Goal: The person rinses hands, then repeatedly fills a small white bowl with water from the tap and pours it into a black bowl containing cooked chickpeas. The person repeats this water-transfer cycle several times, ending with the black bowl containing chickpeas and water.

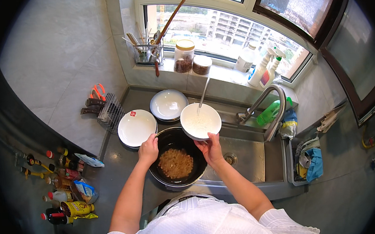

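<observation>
My left hand (149, 149) grips the upper left rim of a dark round pot (198, 161). Tan, lumpy food (176, 163) lies in liquid at the pot's bottom. In my right hand (211, 149) is a white bowl (213, 115), held by its near side just above and right of the pot's rim. The bowl has whitish contents, and the metal handle of a utensil (204, 91) rises from it; the utensil's lower end is hidden. A white plate with a red sticker (136, 128) tops a stack left of the pot. Blue-rimmed plates (169, 104) are stacked behind it.
A steel sink (244, 158) with a curved faucet (278, 95) is at the right, beside a bin of cloths (289, 165). A knife rack (111, 113) stands at the left wall, with condiment bottles (61, 182) nearer. Jars (183, 56) and spray bottles (262, 69) line the windowsill.
</observation>
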{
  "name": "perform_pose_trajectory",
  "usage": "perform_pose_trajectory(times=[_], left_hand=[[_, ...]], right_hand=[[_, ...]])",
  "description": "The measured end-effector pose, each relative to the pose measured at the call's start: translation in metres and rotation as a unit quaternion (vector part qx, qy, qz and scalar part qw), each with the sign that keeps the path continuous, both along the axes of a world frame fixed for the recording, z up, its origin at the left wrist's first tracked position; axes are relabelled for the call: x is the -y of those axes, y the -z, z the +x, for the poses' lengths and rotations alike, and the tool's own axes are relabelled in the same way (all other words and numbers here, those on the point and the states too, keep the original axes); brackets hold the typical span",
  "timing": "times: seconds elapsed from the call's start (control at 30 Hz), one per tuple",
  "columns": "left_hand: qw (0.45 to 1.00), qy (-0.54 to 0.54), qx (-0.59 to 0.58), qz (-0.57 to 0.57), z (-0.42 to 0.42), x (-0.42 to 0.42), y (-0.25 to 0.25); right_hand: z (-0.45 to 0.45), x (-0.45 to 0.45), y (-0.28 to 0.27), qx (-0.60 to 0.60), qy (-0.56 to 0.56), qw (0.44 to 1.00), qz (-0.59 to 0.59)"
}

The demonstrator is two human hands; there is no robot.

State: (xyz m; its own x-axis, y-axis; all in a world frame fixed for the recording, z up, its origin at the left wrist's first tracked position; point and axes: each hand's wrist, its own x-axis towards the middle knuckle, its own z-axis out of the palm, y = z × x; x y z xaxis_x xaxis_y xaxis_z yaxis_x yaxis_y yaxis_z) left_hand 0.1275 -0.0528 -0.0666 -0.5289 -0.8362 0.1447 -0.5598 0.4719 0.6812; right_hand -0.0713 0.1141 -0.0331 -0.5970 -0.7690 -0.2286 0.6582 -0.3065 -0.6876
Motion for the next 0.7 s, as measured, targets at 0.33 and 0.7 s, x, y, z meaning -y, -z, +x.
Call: perform_pose_trajectory(times=[0.33, 0.7], left_hand=[[0.999, 0.006, -0.037, 0.017, 0.001, 0.0019, 0.0039], [1.0, -0.001, -0.024, 0.015, 0.0005, 0.001, 0.0036]], right_hand=[[-0.0007, -0.0023, 0.0012, -0.021, -0.015, 0.999, -0.021], [-0.0015, -0.0026, 0.0016, -0.029, -0.021, 0.999, -0.029]])
